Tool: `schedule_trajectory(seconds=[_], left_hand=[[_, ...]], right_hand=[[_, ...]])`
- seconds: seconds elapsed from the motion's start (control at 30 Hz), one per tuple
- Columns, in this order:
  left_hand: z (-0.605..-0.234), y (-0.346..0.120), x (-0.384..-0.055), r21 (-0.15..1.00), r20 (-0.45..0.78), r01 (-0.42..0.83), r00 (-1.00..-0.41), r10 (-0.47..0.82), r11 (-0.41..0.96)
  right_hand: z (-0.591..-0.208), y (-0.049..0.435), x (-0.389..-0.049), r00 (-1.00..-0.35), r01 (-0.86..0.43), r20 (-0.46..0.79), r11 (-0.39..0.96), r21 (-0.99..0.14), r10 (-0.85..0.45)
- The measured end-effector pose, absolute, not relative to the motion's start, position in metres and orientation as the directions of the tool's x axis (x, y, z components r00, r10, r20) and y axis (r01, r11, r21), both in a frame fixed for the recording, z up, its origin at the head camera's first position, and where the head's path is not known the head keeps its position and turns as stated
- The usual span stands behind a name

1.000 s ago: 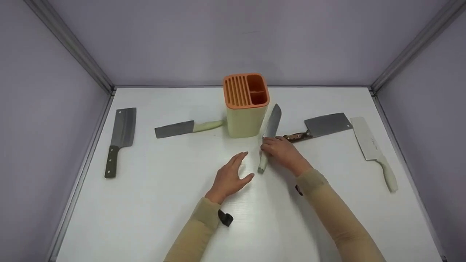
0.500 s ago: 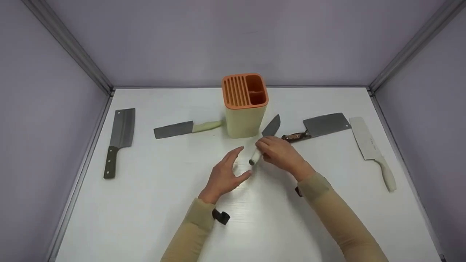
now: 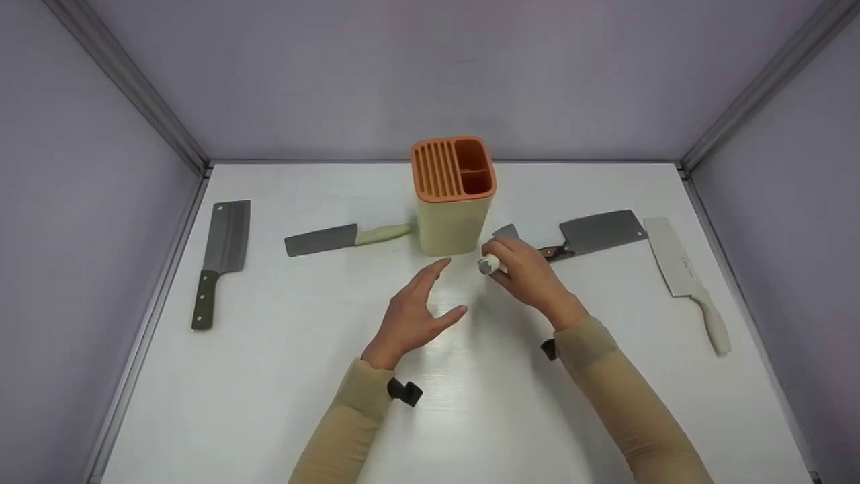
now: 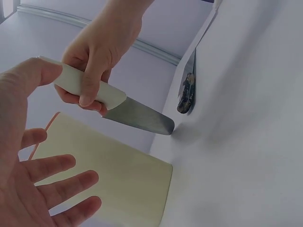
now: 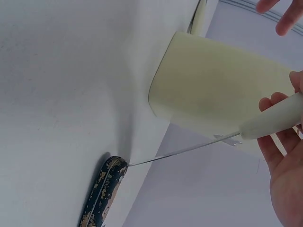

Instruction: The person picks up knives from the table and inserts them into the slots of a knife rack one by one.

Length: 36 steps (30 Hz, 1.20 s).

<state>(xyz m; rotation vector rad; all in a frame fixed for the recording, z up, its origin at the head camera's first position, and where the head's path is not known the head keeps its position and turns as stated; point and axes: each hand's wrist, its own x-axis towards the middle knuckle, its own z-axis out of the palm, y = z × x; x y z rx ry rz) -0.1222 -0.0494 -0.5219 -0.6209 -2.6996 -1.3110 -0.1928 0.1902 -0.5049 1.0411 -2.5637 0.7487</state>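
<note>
My right hand grips the white handle of a kitchen knife, in front and to the right of the knife block. The handle's butt points up toward me in the head view, and the blade slants down with its tip close over the table. My left hand is held with fingers spread and thumb apart, holding nothing, left of the knife. The knife block is cream with an orange slotted top; the slots are on its left and two square wells on its right.
A dark-handled cleaver lies at far left. A green-handled knife lies left of the block, its handle end by the block's side. To the right lie a brown-handled cleaver and a pale knife. Walls enclose the table.
The right hand has lifted the white-handled knife from lying flat and tipped it, handle up and blade down. The left hand has shifted slightly left and forward, still spread.
</note>
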Motion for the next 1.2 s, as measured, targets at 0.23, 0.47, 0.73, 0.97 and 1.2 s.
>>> schedule_trajectory(seconds=[0.23,0.47,0.73,0.97,1.2], left_hand=[[-0.515,-0.051,-0.129,0.727,0.260,0.406,-0.909,0.325,0.553],[-0.517,-0.054,-0.131,0.742,0.241,0.379,-0.921,0.307,0.553],[-0.517,-0.059,-0.130,0.763,0.212,0.332,-0.939,0.271,0.554],[-0.516,-0.062,-0.129,0.793,0.171,0.263,-0.962,0.212,0.550],[-0.512,-0.067,-0.136,0.805,0.205,0.255,-0.967,0.152,0.536]], right_hand=[[-0.489,0.195,-0.207,-0.766,-0.643,0.482,0.507,-0.575,-0.425],[-0.461,0.196,-0.214,-0.816,-0.578,0.532,0.273,-0.769,-0.227],[-0.431,0.190,-0.200,-0.895,-0.416,0.413,-0.016,-0.909,-0.167],[-0.414,0.178,-0.192,-0.928,-0.298,0.321,-0.142,-0.944,-0.188],[-0.394,0.164,-0.190,-0.918,-0.304,0.339,-0.186,-0.934,-0.204]])
